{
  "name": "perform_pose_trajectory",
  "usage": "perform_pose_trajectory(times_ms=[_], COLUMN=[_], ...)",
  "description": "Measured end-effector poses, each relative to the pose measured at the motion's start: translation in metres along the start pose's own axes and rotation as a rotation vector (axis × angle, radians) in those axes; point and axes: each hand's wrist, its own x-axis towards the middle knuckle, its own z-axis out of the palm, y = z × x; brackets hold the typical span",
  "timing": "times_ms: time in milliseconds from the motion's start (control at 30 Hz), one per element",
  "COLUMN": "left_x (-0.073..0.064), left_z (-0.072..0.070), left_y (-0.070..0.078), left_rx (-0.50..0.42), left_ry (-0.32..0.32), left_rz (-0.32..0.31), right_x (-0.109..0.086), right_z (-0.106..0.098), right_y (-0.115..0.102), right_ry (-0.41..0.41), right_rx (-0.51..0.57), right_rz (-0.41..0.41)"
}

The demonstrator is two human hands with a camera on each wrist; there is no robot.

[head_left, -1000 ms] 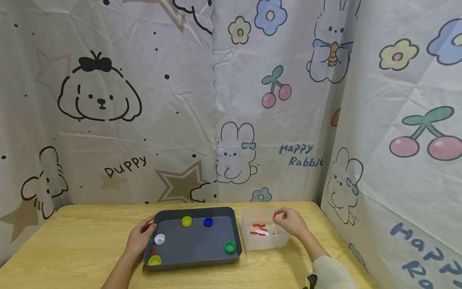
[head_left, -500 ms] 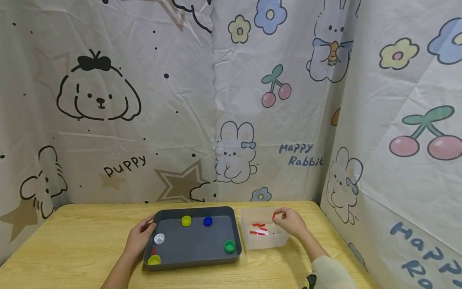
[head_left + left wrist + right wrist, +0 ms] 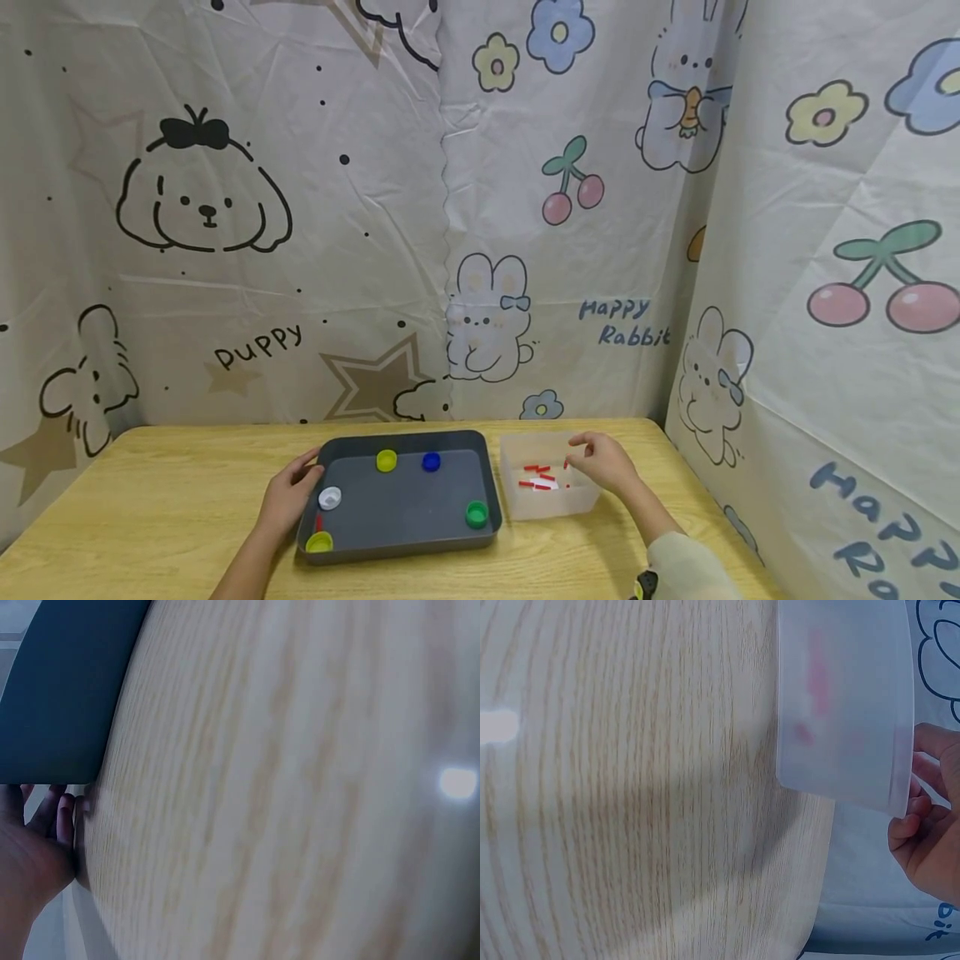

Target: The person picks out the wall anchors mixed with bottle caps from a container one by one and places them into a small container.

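My left hand [image 3: 288, 496] grips the left wall of a dark grey tray [image 3: 405, 544], its thumb at the rim; in the left wrist view, the tray's wall hides part of the fingers. Inside the tray lie a white cap [image 3: 330, 498], two yellow caps, one at the back [image 3: 386, 460] and one in the front left corner [image 3: 319, 542], a blue cap [image 3: 431, 462], a green cap [image 3: 476, 514] and a red stick [image 3: 318, 522]. Over the right side of a translucent box [image 3: 555, 503], my right hand [image 3: 606, 462] has thumb and forefinger apart. Just below them is a red stick [image 3: 566, 464].
Several red sticks [image 3: 536, 486] and a white piece [image 3: 552, 482] lie in the box, close to the tray's right side. Both containers stand on a wooden table [image 3: 187, 492]. A printed curtain [image 3: 337, 250] hangs behind and to the right.
The right thumb and forefinger have parted, and the red stick they pinched has dropped from between them, lower into the box. The left hand and tray have stayed put.
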Motion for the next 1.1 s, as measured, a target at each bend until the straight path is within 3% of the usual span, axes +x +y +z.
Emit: perform_pose_trajectory(times_ms=[467,733,1100], left_x=[-0.003,-0.002,-0.001], left_z=[0.0,-0.001,-0.001], left_y=[-0.001,0.0,0.001], left_rx=[0.001,0.0,-0.001], left_ry=[-0.001,-0.004,-0.005], left_rz=[-0.005,-0.006,-0.004], right_x=[-0.001,0.002,0.006], right_z=[0.0,-0.001,0.002], right_y=[0.0,-0.005,-0.028], right_ry=[-0.009,-0.001,0.001], right_rx=[0.009,0.017,0.0], right_rz=[0.019,-0.022,-0.083])
